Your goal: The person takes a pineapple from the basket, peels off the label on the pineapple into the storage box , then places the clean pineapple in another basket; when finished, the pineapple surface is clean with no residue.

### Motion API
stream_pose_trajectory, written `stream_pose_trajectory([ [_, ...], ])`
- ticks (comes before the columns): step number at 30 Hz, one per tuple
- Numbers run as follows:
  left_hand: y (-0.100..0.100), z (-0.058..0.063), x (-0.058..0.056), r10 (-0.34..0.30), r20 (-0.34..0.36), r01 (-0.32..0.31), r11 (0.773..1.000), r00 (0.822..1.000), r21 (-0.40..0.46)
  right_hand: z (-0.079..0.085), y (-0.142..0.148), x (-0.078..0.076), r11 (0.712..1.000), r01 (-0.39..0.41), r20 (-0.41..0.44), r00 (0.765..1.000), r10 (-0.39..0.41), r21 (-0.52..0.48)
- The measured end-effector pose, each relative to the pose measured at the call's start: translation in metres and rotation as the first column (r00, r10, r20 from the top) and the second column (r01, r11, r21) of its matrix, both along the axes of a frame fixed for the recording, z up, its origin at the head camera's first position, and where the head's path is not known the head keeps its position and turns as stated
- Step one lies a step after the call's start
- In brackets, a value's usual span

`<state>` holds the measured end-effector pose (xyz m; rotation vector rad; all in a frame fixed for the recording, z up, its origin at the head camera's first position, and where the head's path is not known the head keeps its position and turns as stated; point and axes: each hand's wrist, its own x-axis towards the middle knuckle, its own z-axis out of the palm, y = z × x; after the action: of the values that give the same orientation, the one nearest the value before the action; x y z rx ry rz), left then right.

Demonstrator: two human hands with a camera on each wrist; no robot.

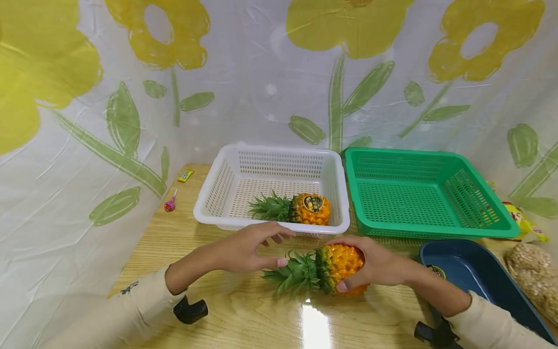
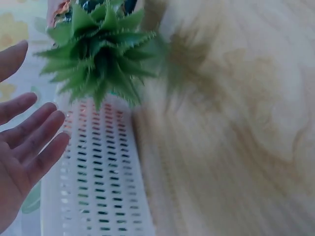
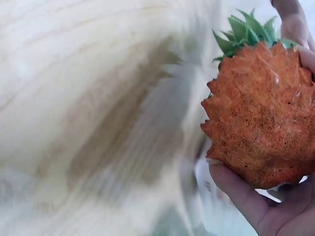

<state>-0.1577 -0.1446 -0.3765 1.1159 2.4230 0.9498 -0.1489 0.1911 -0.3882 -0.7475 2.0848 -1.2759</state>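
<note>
My right hand (image 1: 383, 264) grips an orange pineapple (image 1: 342, 264) by its fruit, thumb on the near side and fingers over the far side. The pineapple lies sideways, its green crown pointing left, in front of the white basket (image 1: 207, 206). In the right wrist view, the spiky orange base (image 3: 261, 113) faces the camera, with my thumb (image 3: 236, 189) against it. Just left of the crown (image 2: 101, 56), my left hand (image 1: 253, 247) hovers with fingers spread, holding nothing. A second pineapple (image 1: 322, 215) with a dark round label lies inside the white basket.
Beside the white basket stands a green basket (image 1: 427, 230). A dark blue tray (image 1: 471, 261) sits at the right, near a bag of light brown food (image 1: 529, 261) and a yellow packet (image 1: 523, 223). A lollipop (image 1: 170, 203) and a yellow wrapped sweet (image 1: 185, 175) lie at the left.
</note>
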Motion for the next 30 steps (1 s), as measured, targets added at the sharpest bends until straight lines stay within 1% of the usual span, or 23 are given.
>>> stream_pose_trajectory([
  [4,-0.004,0.006,-0.005,0.049,-0.081,-0.047,0.999,0.995,0.027,0.01,0.009,0.0,1.0,0.005,0.015,1.0,-0.004,-0.008],
  [10,-0.007,0.013,-0.012,0.109,-0.151,-0.098,0.992,0.983,0.08,0.025,0.023,0.002,1.0,0.012,0.006,1.0,-0.013,0.01],
  [15,-0.011,0.013,-0.018,0.151,-0.165,-0.134,0.985,0.975,0.107,0.031,0.031,0.001,1.0,-0.014,0.005,1.0,0.014,-0.011],
  [18,-0.014,0.011,-0.021,0.173,-0.169,-0.155,0.981,0.97,0.113,0.035,0.035,0.001,1.0,-0.029,-0.006,1.0,0.029,-0.005],
  [21,-0.016,0.009,-0.025,0.187,-0.174,-0.169,0.979,0.967,0.112,0.04,0.039,0.001,1.0,-0.027,0.0,1.0,0.027,0.008],
  [24,-0.017,0.007,-0.028,0.209,-0.159,-0.196,0.976,0.965,0.097,0.045,0.044,-0.001,1.0,-0.025,0.002,1.0,0.025,0.014],
  [30,-0.02,0.0,-0.034,0.245,-0.133,-0.245,0.969,0.96,0.018,0.057,0.055,-0.008,0.999,-0.038,-0.058,0.998,0.039,0.017],
])
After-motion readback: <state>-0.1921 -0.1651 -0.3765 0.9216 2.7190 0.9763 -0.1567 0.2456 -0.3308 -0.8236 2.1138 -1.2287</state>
